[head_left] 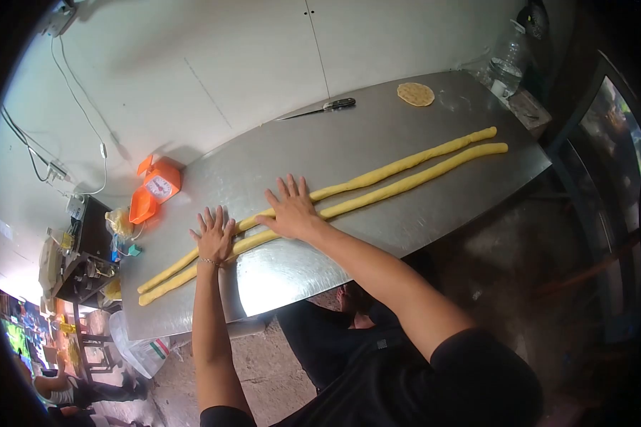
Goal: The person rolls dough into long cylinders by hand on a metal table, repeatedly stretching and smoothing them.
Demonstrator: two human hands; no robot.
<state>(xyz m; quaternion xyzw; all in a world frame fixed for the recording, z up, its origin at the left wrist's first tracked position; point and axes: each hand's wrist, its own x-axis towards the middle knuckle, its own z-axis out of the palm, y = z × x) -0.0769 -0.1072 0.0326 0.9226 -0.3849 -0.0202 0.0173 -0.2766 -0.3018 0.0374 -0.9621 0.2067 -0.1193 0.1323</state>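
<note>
Two long yellow dough ropes lie side by side across the metal table, the upper rope (384, 171) and the lower rope (406, 183). My left hand (214, 235) rests flat over both ropes toward their left end, fingers spread. To its right, my right hand (290, 208) lies across the ropes with its fingers spread too. Neither hand is wrapped round the dough. Parts of both ropes are hidden under the hands.
An orange scale (160, 185) stands at the table's back left. Along the back edge lie a knife (338, 104) and a flat round dough piece (415, 94). A large clear bottle (507, 62) is at the far right. Another person (57, 384) is at the lower left.
</note>
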